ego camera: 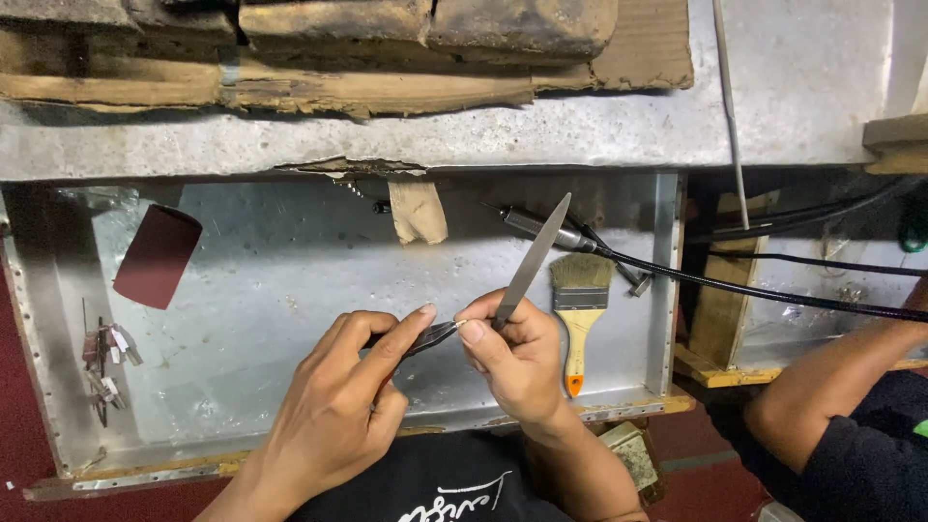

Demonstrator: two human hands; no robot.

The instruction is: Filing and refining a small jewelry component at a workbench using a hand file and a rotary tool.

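My left hand (338,406) grips dark metal pliers (432,336) whose jaws point right and pinch a tiny pale piece (460,324). My right hand (517,362) holds a flat grey metal file (534,259), its blade slanting up and to the right, its lower end against the small piece at the plier tips. Both hands hover over a shallow metal tray (290,261) lined with dull sheet metal.
A paintbrush (578,309) with a yellow handle lies in the tray at right. A flexible-shaft handpiece (551,230) with a black cable runs right. A wooden peg (418,211), dark red sandpaper (157,255), small tools (104,367) at left. Another person's arm (851,387) at right.
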